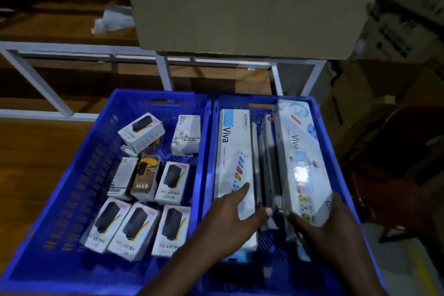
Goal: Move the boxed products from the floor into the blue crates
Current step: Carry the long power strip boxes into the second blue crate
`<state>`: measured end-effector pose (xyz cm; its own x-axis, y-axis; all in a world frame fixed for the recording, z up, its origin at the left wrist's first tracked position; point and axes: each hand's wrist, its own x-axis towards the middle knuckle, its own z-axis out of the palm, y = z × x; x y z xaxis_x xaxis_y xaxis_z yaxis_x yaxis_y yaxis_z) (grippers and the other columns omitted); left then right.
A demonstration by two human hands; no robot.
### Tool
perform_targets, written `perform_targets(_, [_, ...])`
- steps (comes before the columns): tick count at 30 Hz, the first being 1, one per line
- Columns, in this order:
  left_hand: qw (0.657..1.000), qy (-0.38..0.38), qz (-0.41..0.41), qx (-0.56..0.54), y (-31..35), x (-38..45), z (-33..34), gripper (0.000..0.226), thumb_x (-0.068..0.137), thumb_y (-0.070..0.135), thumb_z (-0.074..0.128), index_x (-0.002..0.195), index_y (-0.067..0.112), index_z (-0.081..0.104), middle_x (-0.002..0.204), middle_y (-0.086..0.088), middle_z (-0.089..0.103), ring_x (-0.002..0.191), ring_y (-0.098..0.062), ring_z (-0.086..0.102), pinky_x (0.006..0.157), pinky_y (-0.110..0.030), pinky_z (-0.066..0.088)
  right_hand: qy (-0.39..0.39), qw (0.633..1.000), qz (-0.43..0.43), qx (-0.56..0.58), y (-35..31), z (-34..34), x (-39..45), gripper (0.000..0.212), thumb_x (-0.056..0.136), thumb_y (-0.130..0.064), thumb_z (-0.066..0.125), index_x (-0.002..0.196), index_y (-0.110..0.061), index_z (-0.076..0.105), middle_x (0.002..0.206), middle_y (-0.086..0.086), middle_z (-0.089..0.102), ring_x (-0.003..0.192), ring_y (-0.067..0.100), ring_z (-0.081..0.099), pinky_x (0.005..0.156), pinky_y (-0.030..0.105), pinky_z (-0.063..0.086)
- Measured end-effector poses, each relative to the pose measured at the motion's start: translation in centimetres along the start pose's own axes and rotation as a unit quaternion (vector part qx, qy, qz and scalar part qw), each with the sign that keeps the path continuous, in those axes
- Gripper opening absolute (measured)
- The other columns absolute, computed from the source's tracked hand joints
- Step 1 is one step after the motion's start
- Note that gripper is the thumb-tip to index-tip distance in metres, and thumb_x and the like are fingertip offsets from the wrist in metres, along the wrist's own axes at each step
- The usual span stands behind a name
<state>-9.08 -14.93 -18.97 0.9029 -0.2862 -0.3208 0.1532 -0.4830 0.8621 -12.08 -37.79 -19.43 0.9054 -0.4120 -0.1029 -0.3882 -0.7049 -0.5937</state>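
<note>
From the head camera, two blue crates are seen side by side, their long sides touching. Both are of moulded plastic with perforated walls and slotted handle openings. The right crate (322, 113) holds long, flat boxes printed "Viva", white card with pale blue patches and a row of coloured sockets shown along the face. The left Viva box (234, 151) lies flat against the crate's left wall, its long axis running away from the viewer. The right Viva box (301, 158) is tilted, leaning on the right wall, its glossy face catching a bright glare — the same long axis is kept. Between them, darker slim boxes (270, 163) stand on edge; their print cannot be read.

The left hand (230, 214) is laid on the near end of the left Viva box, forefinger stretched flat along it and thumb reaching towards the slim boxes, fingers uncurled. The right hand (324, 221) is placed at the near end of the right Viva box, thumb extended along its lower edge; whether the fingers curl round it cannot be told.

The left crate (79, 175) holds small upright-format cartons — several marked "HALLEY 20K" (134, 228), one brown "65W" box (146, 175).

Behind, a plain cardboard carton (240, 7) is seen above a white metal frame (165, 72).
</note>
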Motion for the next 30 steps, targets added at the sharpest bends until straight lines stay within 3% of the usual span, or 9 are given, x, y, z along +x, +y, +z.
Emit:
perform_targets(6, [0.997,0.001,-0.001,-0.08,-0.9,1.6,-0.6,0.102,0.072,0.084,0.063,0.159,0.042,0.028,0.165,0.017,0.026,0.149,-0.006,0.033,0.122,-0.033,0.033,0.03,0.997,0.054,0.04,-1.6,1.1,-0.1,0.071,0.053,-0.053,0.093,0.108,-0.026,0.057,0.103,-0.001,0.067,0.092,0.022,0.066,0.065,0.033,0.052])
perform_targets(10, [0.989,0.069,0.106,-0.074,-0.8,0.9,-1.2,0.088,0.083,0.076,0.06,0.158,0.049,0.022,0.161,0.035,0.02,0.145,0.018,0.022,0.116,-0.014,0.029,0.019,0.997,0.079,0.017,-4.3,1.3,-1.8,0.081,0.052,-0.062,0.088,0.118,-0.026,0.059,0.112,-0.001,0.068,0.1,0.021,0.065,0.079,0.034,0.053])
perform_targets(13, [0.981,0.099,0.139,-0.092,-0.8,0.6,-2.0,0.089,0.082,0.063,0.069,0.158,0.037,0.031,0.157,0.03,0.033,0.138,0.023,0.03,0.106,-0.004,0.035,0.02,0.996,0.043,0.076,-7.0,2.6,-4.4,0.066,0.055,-0.049,0.092,0.111,-0.033,0.062,0.101,-0.015,0.067,0.092,-0.009,0.063,0.073,0.006,0.046])
perform_targets(16, [0.975,0.129,0.169,-0.063,-1.0,0.6,-2.4,0.084,0.087,0.059,0.066,0.158,0.028,0.034,0.161,0.022,0.032,0.146,0.013,0.028,0.118,-0.014,0.03,0.011,0.996,0.032,0.081,-9.9,4.6,-6.6,0.05,0.069,-0.039,0.086,0.111,-0.039,0.059,0.095,-0.018,0.066,0.089,0.001,0.065,0.07,-0.002,0.042])
perform_targets(20, [0.976,0.107,0.19,0.024,-1.7,0.8,-2.6,0.079,0.098,0.053,0.055,0.163,0.027,0.018,0.165,0.024,0.009,0.152,0.013,0.007,0.12,-0.006,0.01,0.018,0.999,0.026,0.029,-9.9,7.6,-8.5,0.091,0.066,-0.056,0.063,0.141,-0.005,0.058,0.134,0.015,0.066,0.121,0.033,0.067,0.101,0.044,0.052])
perform_targets(22, [0.978,0.085,0.184,0.05,-2.2,0.8,-2.7,0.078,0.101,0.053,0.051,0.163,0.03,0.008,0.164,0.027,-0.003,0.152,0.011,-0.005,0.123,-0.011,0.005,-0.004,0.998,0.018,0.057,-9.4,7.4,-7.9,0.097,0.058,-0.06,0.062,0.143,-0.014,0.059,0.136,0.005,0.067,0.121,0.024,0.067,0.103,0.041,0.055])
perform_targets(25, [0.975,0.083,0.189,0.081,-2.7,0.7,-2.6,0.084,0.095,0.07,0.028,0.164,0.026,0.008,0.167,0.021,-0.006,0.152,0.009,-0.012,0.123,-0.014,-0.005,-0.062,0.989,0.043,0.128,-8.5,5.2,-6.3,0.058,0.059,-0.056,0.085,0.113,-0.04,0.072,0.107,-0.022,0.076,0.1,0.005,0.072,0.088,0.029,0.06])
perform_targets(27, [0.97,0.093,0.197,0.11,-3.1,0.6,-2.4,0.095,0.088,0.078,0.011,0.164,0.021,0.012,0.169,0.015,-0.002,0.153,0.006,-0.011,0.122,-0.014,-0.01,-0.052,0.984,0.049,0.162,-7.8,4.5,-5.0,0.033,0.067,-0.056,0.087,0.085,-0.031,0.074,0.087,-0.023,0.077,0.086,-0.001,0.07,0.082,0.027,0.057])
perform_targets(30, [0.96,0.103,0.21,0.152,-3.5,0.5,-2.2,0.09,0.094,0.074,0.01,0.164,0.018,0.01,0.17,0.01,-0.003,0.154,0.003,-0.015,0.121,-0.014,-0.015,-0.123,0.98,0.067,0.138,-8.5,4.1,-3.1,0.08,0.07,-0.083,0.066,0.069,-0.004,0.059,0.06,-0.009,0.053,0.057,0.004,0.048,0.06,0.029,0.039])
